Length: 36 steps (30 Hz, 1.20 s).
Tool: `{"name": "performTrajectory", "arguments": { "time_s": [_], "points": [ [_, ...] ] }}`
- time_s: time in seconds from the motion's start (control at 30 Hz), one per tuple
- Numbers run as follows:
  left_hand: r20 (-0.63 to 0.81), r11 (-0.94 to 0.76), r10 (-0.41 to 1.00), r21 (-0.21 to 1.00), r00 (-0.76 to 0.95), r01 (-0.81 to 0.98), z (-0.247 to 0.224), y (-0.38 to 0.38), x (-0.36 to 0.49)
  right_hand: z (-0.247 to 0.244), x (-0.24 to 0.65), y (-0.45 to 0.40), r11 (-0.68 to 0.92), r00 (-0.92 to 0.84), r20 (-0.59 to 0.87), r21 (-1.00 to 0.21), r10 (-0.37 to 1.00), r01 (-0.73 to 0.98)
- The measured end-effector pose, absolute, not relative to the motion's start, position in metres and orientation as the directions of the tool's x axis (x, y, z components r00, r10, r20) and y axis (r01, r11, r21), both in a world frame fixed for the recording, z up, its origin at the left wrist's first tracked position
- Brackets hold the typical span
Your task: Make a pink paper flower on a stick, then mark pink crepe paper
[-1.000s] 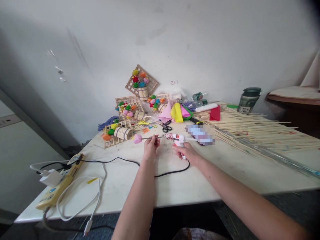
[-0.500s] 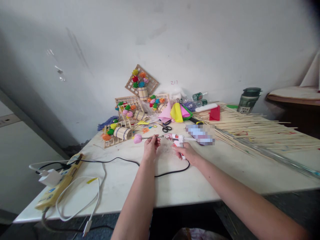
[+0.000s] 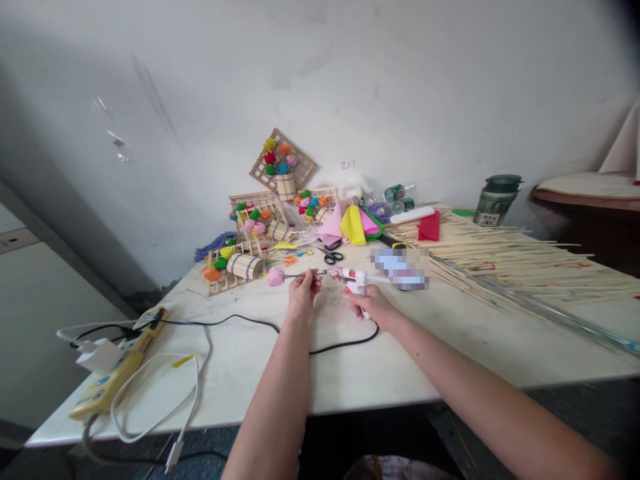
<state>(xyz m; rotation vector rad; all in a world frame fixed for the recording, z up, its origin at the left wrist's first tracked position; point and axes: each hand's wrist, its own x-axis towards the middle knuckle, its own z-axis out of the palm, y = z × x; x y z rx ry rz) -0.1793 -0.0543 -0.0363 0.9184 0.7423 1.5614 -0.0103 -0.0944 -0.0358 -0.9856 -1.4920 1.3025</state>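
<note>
A pink artificial flower [image 3: 276, 277] on a thin dark stem is pinched in the closed fingers of my left hand [image 3: 303, 291], its bloom pointing left. My right hand [image 3: 373, 305] is wrapped round the handle of a white hot glue gun [image 3: 356, 281], whose patterned front end faces left. The nozzle lies at the stem's right end; whether they touch I cannot tell. From the gun's handle a black cord [image 3: 345, 346] runs left over the table. Black scissors [image 3: 333, 256] lie just beyond my hands.
Stick lattice frames [image 3: 235, 267] with colourful flowers stand at the back left. Coloured sheets [image 3: 354, 225] and a blurred phone-like object [image 3: 400, 269] lie behind the gun. Bamboo sticks [image 3: 500, 257] and a dark green cup [image 3: 497, 200] are right, a yellow power strip [image 3: 117, 373] left.
Almost nothing differs. Both hands keep their hold on the flower and the glue gun, in nearly the same place, and the view has shifted very slightly.
</note>
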Motion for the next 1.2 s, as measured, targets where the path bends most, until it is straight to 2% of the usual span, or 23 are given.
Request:
{"name": "performTrajectory", "arguments": {
  "time_s": [0.13,0.3,0.5,0.6,0.8,1.2],
  "points": [
    [0.157,-0.177,0.984,0.859,-0.082,-0.481,-0.035,-0.055,-0.179,-0.036,-0.012,-0.095,0.168,-0.275,0.144,-0.983,0.951,0.067],
    [0.151,-0.187,0.982,0.881,-0.116,-0.434,-0.034,-0.054,-0.178,-0.036,-0.013,-0.097,0.199,-0.203,0.149,-0.945,0.968,0.258],
    [0.150,-0.202,0.975,0.900,-0.161,-0.387,-0.035,-0.054,-0.178,-0.031,-0.014,-0.104,0.338,-0.174,0.293,-0.863,0.940,0.375],
    [0.146,-0.198,0.976,0.902,-0.160,-0.383,-0.035,-0.054,-0.179,-0.031,-0.013,-0.103,0.321,-0.151,0.287,-0.892,0.946,0.318],
    [0.158,-0.196,0.980,0.887,-0.123,-0.418,-0.036,-0.054,-0.179,-0.037,-0.009,-0.095,0.174,-0.094,0.162,-0.976,0.982,0.131],
    [0.180,-0.195,0.981,0.865,-0.078,-0.462,-0.035,-0.056,-0.180,-0.035,-0.012,-0.096,0.169,-0.177,0.147,-0.978,0.973,0.119]
  ]
}}
